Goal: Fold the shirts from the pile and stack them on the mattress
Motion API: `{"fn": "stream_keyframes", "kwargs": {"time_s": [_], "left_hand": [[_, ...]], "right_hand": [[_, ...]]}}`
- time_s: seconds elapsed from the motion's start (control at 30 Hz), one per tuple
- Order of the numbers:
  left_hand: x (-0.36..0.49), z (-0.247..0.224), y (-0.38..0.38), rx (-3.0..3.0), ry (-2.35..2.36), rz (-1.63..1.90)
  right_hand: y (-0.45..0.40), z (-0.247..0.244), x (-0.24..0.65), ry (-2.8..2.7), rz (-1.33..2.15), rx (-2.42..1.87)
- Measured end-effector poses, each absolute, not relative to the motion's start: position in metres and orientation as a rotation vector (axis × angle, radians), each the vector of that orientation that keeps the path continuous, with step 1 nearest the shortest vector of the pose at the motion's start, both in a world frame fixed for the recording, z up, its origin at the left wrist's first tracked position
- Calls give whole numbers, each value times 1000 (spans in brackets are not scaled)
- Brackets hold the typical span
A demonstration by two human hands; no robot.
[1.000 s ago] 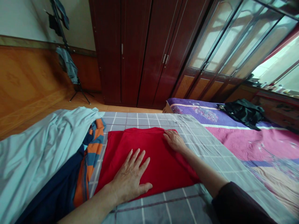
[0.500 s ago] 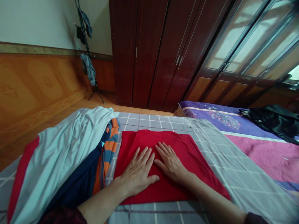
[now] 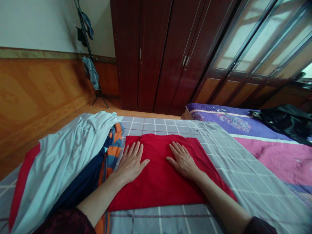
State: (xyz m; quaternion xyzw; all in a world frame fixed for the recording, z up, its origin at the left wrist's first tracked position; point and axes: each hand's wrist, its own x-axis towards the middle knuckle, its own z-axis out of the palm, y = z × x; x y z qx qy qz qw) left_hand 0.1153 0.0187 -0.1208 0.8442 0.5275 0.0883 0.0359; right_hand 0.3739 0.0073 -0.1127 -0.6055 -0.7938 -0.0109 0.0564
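A red cloth garment [image 3: 158, 182], folded into a flat shape, lies on a grey checked bedsheet [image 3: 243, 172]. Flat on its left part rests my left hand [image 3: 131, 162], fingers spread and thumb pointing right. My right hand [image 3: 183, 161] lies palm down on the right part, its fingers also apart. Neither hand grips anything; a stretch of red cloth shows between them. Left of the garment is a pile with a pale blue cloth [image 3: 65, 156], a dark navy cloth [image 3: 83, 182] and an orange and blue patterned cloth [image 3: 114, 149].
A purple and pink bedspread [image 3: 263, 152] with a black garment [image 3: 285, 120] on it is at the right. Dark red wardrobes [image 3: 156, 58] stand behind the bed. At the back left stands a coat rack [image 3: 85, 35] with hats and a cloth hanging from it.
My hands have moved apart over the red garment, the left one to the left and slightly up, the right one slightly right. The garment's near left corner now reaches further left.
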Motion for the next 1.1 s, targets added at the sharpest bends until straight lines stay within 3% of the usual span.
{"fn": "stream_keyframes", "kwargs": {"time_s": [0.13, 0.47, 0.73, 0.87, 1.1], "left_hand": [[113, -130, 22, 2626, 1638, 348], [112, -128, 21, 2640, 1649, 341], [119, -110, 8, 2781, 1273, 321], [119, -106, 5, 2702, 1336, 211], [113, -107, 11, 2701, 1497, 237]], "right_hand": [[22, -115, 407, -2146, -136, -2158], [24, -113, 435, -2031, -130, -2227], [-62, -109, 482, -2045, -248, -2260], [-99, -102, 495, -1978, -247, -2312], [-112, -89, 499, -1762, 112, -2492]]}}
